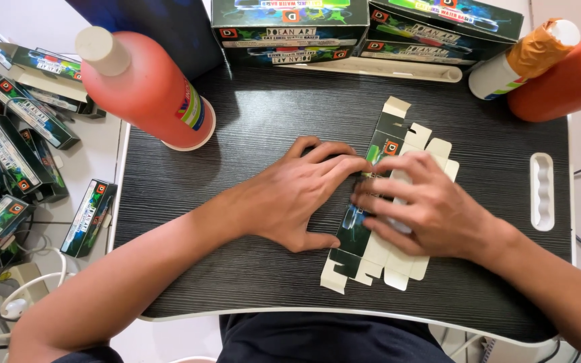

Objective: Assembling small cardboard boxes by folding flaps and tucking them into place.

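On the dark lap table (250,114), left hand (300,195) and right hand (425,208) press flat, fingers spread, onto an unfolded carton blank (381,144).

Bright even light, soft shadows beneath hands; sharp centre, wide-angle bending at edges.

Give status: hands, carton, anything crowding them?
Left hand and right hand both flat on the unfolded carton blank, pressing it to the dark lap desk. Orange bottle stands apart, upper left. Nothing obstructing.
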